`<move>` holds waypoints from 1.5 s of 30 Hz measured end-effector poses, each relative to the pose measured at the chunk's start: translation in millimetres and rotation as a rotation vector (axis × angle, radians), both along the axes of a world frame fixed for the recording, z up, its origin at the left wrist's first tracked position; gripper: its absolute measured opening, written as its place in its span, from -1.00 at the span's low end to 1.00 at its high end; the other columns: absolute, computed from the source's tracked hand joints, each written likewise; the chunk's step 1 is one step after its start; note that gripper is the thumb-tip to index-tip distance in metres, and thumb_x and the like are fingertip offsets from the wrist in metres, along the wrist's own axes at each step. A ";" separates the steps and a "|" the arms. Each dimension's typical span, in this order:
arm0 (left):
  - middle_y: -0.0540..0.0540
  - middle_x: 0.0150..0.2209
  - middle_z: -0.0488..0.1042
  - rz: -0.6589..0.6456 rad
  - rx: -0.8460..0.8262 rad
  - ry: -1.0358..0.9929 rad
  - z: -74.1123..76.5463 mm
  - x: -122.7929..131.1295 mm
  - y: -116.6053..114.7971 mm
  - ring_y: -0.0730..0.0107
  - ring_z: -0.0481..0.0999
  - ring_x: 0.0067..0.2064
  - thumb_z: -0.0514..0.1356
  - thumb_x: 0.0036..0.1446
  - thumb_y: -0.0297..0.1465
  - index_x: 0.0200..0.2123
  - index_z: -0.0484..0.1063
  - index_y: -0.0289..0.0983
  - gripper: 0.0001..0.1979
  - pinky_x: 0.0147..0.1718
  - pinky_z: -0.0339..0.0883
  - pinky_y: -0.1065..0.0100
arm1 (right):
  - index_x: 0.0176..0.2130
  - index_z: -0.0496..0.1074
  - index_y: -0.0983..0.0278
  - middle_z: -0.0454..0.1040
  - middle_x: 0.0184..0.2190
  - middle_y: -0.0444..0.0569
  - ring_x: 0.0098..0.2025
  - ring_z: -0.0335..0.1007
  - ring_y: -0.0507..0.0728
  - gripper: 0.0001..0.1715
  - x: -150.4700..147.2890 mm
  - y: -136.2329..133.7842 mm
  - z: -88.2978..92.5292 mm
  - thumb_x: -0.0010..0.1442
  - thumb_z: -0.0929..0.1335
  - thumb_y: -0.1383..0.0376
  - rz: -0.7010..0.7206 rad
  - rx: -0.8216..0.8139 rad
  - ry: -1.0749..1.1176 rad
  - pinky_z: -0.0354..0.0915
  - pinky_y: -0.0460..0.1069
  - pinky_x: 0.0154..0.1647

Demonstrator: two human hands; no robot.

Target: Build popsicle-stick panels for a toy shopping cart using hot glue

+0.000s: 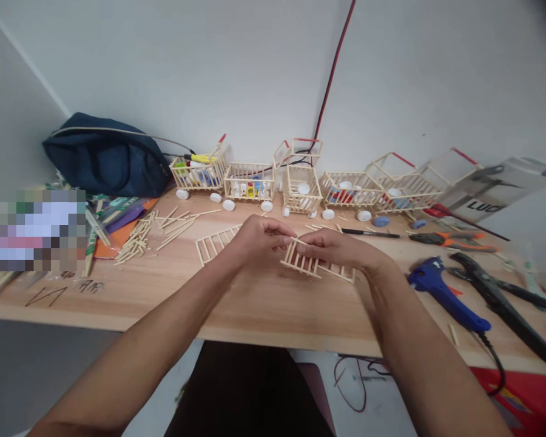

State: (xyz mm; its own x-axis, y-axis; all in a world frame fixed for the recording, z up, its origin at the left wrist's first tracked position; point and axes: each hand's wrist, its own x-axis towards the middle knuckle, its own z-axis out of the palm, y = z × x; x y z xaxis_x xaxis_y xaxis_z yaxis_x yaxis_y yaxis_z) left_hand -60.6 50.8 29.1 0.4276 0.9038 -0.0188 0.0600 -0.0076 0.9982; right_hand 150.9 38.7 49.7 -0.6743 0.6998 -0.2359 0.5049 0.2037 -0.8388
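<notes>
Over the middle of the table, my left hand (262,238) pinches the upper left corner of a small wooden-stick frame (301,263). My right hand (330,245) grips the same frame along its upper right side, fingers closed. The frame is a ladder-like panel of thin sticks, tilted toward me. Just under my right hand another stick panel (346,273) lies on the table, partly covered. A third ladder-like panel (216,244) lies flat behind my left wrist, which hides part of it.
Several miniature stick shopping carts (250,182) with white or blue wheels line the wall. Loose sticks (139,241) and a dark blue bag (109,155) are left. At right lie a blue glue gun (450,294), orange-handled pliers (459,240) and a black-handled cutting tool (505,309).
</notes>
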 end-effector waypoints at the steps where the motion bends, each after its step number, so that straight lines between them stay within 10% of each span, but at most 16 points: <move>1: -0.03 -0.54 0.53 0.014 0.029 0.038 0.4 0.3 -0.1 0.55 0.46 -0.49 0.34 -0.06 -0.51 -0.39 0.59 -0.37 -0.91 -0.46 0.29 0.52 | -0.39 0.36 0.28 0.27 -0.50 -0.17 -0.47 0.13 -0.01 -0.48 -0.2 0.2 -0.9 0.20 0.28 -0.12 -0.001 -0.014 0.004 0.06 -0.08 -0.44; 14: 0.04 -0.63 0.44 0.019 0.355 0.232 11.8 -0.6 -8.3 0.58 0.37 -0.55 0.27 -0.02 -0.57 -0.49 0.57 -0.33 -0.91 -0.48 0.21 0.52 | -0.33 0.40 0.29 0.34 -0.48 -0.14 -0.47 0.19 -0.02 -0.48 7.2 2.1 -5.8 0.22 0.28 -0.12 0.010 -0.101 -0.020 0.06 -0.09 -0.48; 26: 0.02 -0.56 0.44 -0.142 -0.157 -0.050 9.2 -6.5 -4.7 0.63 0.34 -0.53 0.43 -0.19 -0.39 -0.45 0.49 -0.38 -0.76 -0.51 0.18 0.52 | -0.38 0.37 0.30 0.35 -0.50 -0.15 -0.46 0.24 -0.01 -0.50 7.4 -3.0 4.0 0.25 0.27 -0.08 0.092 -0.053 -0.026 0.12 -0.09 -0.45; 32: 0.05 -0.56 0.38 -0.283 -0.119 -0.021 9.9 -9.7 -4.3 0.62 0.30 -0.51 0.41 -0.18 -0.37 -0.45 0.45 -0.37 -0.74 -0.48 0.13 0.51 | -0.38 0.36 0.30 0.33 -0.50 -0.16 -0.47 0.20 -0.03 -0.53 6.6 -3.8 3.4 0.27 0.27 -0.04 0.138 -0.060 -0.049 0.10 -0.10 -0.48; 38: 0.07 -0.58 0.34 -0.068 0.077 0.013 6.3 -1.0 -8.2 0.62 0.25 -0.51 0.38 -0.19 -0.37 -0.50 0.41 -0.37 -0.76 -0.49 0.06 0.51 | -0.40 0.34 0.30 0.33 -0.52 -0.16 -0.49 0.20 -0.02 -0.49 9.5 -0.5 4.0 0.25 0.26 -0.09 0.037 0.003 -0.054 0.08 -0.10 -0.49; 45: 0.05 -0.54 0.36 -0.241 -0.122 -0.140 12.7 -2.0 -9.5 0.62 0.25 -0.52 0.42 -0.17 -0.29 -0.45 0.40 -0.36 -0.68 -0.50 0.05 0.49 | -0.38 0.37 0.31 0.29 -0.54 -0.17 -0.48 0.18 -0.03 -0.50 8.0 -3.0 11.5 0.27 0.26 -0.06 0.056 0.028 0.068 0.06 -0.09 -0.48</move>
